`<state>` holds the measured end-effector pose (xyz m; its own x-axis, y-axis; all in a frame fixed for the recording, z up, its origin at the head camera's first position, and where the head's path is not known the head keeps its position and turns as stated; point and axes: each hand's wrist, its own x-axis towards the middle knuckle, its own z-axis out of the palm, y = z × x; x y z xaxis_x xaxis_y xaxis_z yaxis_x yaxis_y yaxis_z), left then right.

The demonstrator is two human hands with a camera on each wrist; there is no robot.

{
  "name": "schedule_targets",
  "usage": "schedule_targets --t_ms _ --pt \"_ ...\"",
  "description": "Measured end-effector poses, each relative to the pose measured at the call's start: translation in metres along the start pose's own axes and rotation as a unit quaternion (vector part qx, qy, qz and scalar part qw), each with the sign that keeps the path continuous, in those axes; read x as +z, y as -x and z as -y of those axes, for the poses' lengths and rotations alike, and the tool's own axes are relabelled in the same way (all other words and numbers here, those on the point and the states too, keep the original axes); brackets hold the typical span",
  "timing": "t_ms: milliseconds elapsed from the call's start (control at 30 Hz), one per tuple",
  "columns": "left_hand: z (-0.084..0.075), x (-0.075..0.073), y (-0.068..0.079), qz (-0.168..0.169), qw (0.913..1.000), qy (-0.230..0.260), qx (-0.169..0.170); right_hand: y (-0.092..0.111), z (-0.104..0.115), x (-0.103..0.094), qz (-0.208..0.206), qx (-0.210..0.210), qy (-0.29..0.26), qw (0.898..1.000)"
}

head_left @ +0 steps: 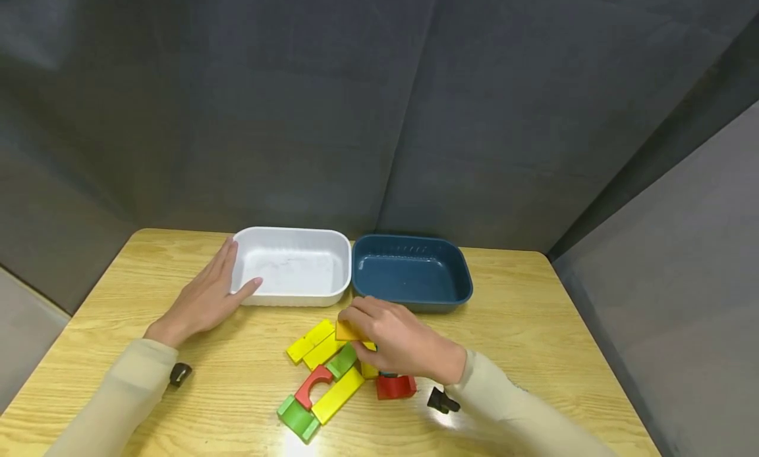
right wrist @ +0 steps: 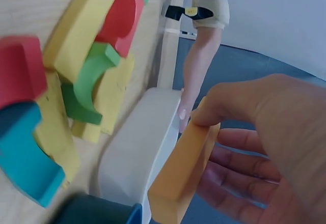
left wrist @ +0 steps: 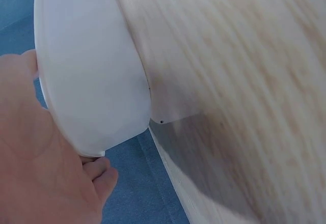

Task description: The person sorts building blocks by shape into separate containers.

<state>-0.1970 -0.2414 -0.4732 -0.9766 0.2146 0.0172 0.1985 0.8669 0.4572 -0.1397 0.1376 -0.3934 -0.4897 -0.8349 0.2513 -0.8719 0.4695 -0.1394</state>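
My right hand [head_left: 397,335] pinches an orange rectangular block [right wrist: 186,168] between thumb and fingers, lifted over the pile of blocks. In the right wrist view, beneath it lie yellow blocks [right wrist: 81,25], a green arch block [right wrist: 91,84], red arch blocks [right wrist: 121,23] and a blue arch block [right wrist: 28,150]. At the white tray [head_left: 290,299], my left hand [head_left: 207,299] rests against the left end, fingers straight along the outer edge and thumb across the front rim. The left wrist view shows the fingertips [left wrist: 104,180] at the tray's corner.
A dark blue tray [head_left: 412,304] stands right beside the white one at the back of the wooden table [head_left: 534,351]. Behind the table hangs a dark grey curtain [head_left: 284,114]. A green arch block [head_left: 298,417] lies nearest the table's front.
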Motion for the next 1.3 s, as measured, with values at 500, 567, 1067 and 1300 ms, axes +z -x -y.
schedule_targets --t_ms 500,567,1067,1300 --pt "0.0 -0.003 0.001 -0.001 1.0 -0.002 -0.007 -0.055 -0.038 -0.002 0.039 0.012 0.009 0.999" --pt "-0.001 -0.003 0.002 -0.001 1.0 -0.001 -0.007 -0.063 -0.043 -0.001 0.042 0.016 0.012 0.999" --pt "-0.002 -0.002 0.004 -0.003 0.9999 -0.006 -0.008 -0.123 -0.07 0.013 0.086 0.04 0.007 0.995" --pt "-0.003 -0.002 0.001 -0.001 0.9999 -0.005 -0.009 -0.142 -0.083 0.023 0.097 0.044 0.01 0.994"
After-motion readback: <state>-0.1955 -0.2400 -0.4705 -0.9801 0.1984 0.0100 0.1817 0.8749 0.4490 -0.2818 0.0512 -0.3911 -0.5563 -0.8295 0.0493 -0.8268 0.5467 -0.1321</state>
